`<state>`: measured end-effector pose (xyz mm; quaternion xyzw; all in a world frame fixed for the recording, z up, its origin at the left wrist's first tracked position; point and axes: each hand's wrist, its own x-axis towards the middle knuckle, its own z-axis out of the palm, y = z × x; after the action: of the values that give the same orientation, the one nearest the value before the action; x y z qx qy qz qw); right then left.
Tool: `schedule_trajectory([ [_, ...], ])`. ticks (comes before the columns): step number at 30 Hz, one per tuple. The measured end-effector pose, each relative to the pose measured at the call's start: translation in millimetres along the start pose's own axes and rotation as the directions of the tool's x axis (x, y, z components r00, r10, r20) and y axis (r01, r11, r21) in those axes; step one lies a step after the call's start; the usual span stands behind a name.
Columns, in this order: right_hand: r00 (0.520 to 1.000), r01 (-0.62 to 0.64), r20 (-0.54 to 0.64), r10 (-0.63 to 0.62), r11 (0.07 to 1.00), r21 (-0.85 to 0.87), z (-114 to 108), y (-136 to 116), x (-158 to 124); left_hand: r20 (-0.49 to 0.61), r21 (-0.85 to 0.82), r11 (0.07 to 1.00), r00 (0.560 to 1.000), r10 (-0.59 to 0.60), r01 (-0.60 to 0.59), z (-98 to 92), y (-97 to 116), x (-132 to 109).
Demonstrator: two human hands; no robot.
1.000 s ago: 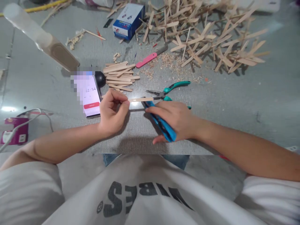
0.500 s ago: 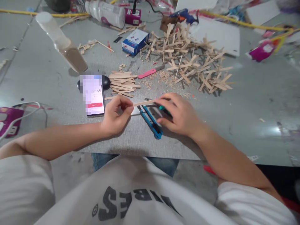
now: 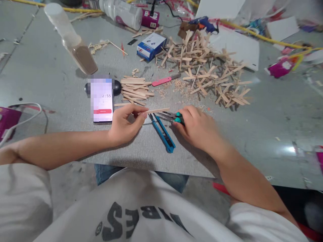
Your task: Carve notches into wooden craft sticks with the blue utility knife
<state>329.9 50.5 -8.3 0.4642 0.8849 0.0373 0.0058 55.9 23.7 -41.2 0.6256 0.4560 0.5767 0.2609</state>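
Between the thumb and fingertips of my left hand (image 3: 127,122) is a flat wooden stick (image 3: 158,110), its free end pointing right. My right hand (image 3: 199,126) is closed around the handles of pliers (image 3: 178,117), teal and black with slim metal jaws. Those jaws point left, just under the stick; whether they touch it I cannot tell. A blue utility knife (image 3: 164,134) lies slantwise on the table below the pliers. Beyond my left hand is a loose pile of wooden sticks (image 3: 137,89).
A lit phone (image 3: 102,101) leans on a black object (image 3: 116,87). Beyond lie a pink-handled blade (image 3: 161,81), a blue-and-white box (image 3: 151,46), a heap of crossed stick pieces (image 3: 202,64), a glue gun (image 3: 204,24) and a bottle of brown liquid (image 3: 82,55).
My right hand has left the stick's right end and closed on the pliers' handles, which were lying under it. The stick stays in my left hand. The view has shifted slightly.
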Motion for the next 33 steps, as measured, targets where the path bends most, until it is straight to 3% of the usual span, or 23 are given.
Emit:
schedule_trajectory([
  [7, 0.956, 0.185, -0.255, -0.142, 0.971, 0.152, -4, -12, -15, 0.008, -0.062, 0.979, 0.981, -0.195, 0.195, 3.5, 6, 1],
  [11, 0.934, 0.227, -0.319, -0.161, 0.957, 0.181, 0, -19, -16, 0.043, -0.087, 0.973, 0.976, -0.213, 0.216, 2.9, 9, 2],
  [18, 0.93, 0.199, -0.347, -0.119, 0.959, 0.203, 3, -21, -16, 0.109, -0.189, 0.973, 0.988, -0.113, 0.132, 2.8, 9, 2],
  [25, 0.937, 0.17, -0.34, -0.082, 0.956, 0.238, 5, -21, -18, 0.131, -0.169, 0.984, 0.991, -0.038, 0.06, 3.1, 3, -3],
  [29, 0.952, 0.186, -0.296, -0.076, 0.913, 0.363, 6, -19, -20, 0.128, -0.164, 0.983, 0.986, 0.103, -0.081, 2.1, -1, -3],
  [33, 0.953, 0.229, -0.29, -0.094, 0.848, 0.477, 9, -16, -18, 0.153, -0.064, 0.96, 0.948, 0.28, -0.273, -1.3, 2, 1],
])
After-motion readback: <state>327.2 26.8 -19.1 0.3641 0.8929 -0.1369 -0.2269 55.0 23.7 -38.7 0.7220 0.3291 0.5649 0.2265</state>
